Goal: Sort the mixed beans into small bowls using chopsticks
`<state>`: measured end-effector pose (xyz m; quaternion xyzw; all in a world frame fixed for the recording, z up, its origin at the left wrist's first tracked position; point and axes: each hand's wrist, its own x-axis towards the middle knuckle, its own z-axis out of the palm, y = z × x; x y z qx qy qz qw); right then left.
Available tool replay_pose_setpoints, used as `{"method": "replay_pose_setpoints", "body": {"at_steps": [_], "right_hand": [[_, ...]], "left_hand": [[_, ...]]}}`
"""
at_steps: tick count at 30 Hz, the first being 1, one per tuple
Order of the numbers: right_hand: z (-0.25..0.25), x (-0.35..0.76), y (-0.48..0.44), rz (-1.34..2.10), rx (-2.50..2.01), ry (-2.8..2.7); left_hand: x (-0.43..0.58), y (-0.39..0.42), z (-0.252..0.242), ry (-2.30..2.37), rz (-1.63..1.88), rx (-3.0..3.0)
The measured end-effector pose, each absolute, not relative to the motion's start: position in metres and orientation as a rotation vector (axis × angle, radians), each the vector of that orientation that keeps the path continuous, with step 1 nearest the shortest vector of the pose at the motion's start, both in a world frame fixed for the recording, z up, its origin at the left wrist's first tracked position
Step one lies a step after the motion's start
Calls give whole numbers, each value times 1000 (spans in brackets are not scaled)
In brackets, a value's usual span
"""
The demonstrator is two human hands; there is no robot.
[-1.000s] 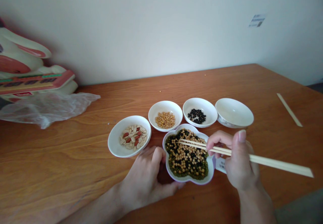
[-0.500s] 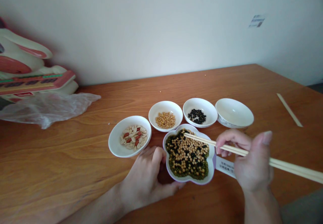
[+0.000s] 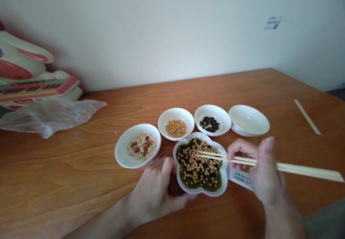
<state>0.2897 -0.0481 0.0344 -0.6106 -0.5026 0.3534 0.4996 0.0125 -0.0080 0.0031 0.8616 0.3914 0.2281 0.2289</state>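
We look down at a wooden bench [image 3: 67, 167]. Near its front edge stands a white flower-shaped dish [image 3: 202, 194] heaped with mixed beans [image 3: 198, 169] in yellow, black and green. The left hand [image 3: 153, 192] cups the dish's left side, thumb at the rim and fingers curled under its near edge. The right hand [image 3: 262, 174] pinches a pair of chopsticks [image 3: 296, 169] between thumb and fingers. Their tips lie close together over the beans, but we cannot tell whether they grip one.

Four round white bowls arc behind the dish, just beside it: peanuts [image 3: 121, 158], soybeans [image 3: 176, 110], black beans [image 3: 212, 107] and an empty bowl [image 3: 249, 118]. A printed label [image 3: 239, 177] pokes out from under the dish, partly hidden by the right hand and too small to read.

Well apart lie a single wooden stick [image 3: 307, 117] at the right and a crumpled plastic bag [image 3: 51, 115] at the left. Behind the bag is a red-and-white toy [image 3: 29, 77] – cut off by the frame. A small sticker [image 3: 272, 22] sits on the wall.
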Motion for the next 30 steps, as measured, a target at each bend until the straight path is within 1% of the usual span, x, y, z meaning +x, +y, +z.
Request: {"method": "replay_pose_setpoints", "body": {"at_steps": [14, 22, 26, 30], "right_hand": [[39, 285, -46, 731, -1467, -1127], [42, 267, -39, 532, -1371, -961], [38, 259, -34, 482, -1271, -1020], [33, 249, -30, 488, -1282, -1034]], "left_hand": [[13, -7, 4, 1063, 610, 2343], [11, -7, 1, 1079, 597, 2377], [12, -7, 1, 1051, 624, 2367], [11, -7, 1, 1073, 577, 2356]]}}
